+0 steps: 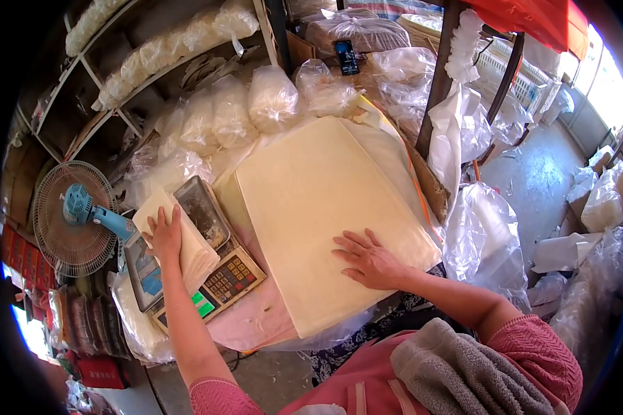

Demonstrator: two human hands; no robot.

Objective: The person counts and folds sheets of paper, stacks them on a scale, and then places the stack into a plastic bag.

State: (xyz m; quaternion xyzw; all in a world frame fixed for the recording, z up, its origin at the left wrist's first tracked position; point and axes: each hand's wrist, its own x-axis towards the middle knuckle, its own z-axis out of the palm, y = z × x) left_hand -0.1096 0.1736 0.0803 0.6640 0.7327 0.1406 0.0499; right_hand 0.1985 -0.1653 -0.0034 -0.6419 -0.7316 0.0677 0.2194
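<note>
My left hand (165, 238) lies flat with spread fingers on a stack of cream-coloured sheets (199, 257). That stack rests across the metal pan of a digital weighing scale (230, 280), whose keypad and green display face me. My right hand (370, 259) is spread flat on the near right part of a large pile of pale cream sheets (318, 200), palm down. The pile lies to the right of the scale on the table, near its front edge. Beneath the scale and pile, a pink cloth (256, 318) shows.
A blue fan (79, 204) stands left of the scale. Filled clear plastic bags (273, 97) line the back of the table, with a phone (346, 57) on the bags behind. Shelves (166, 69) rise at back left. A dark post (439, 83) and plastic wrapping (484, 228) border the right side.
</note>
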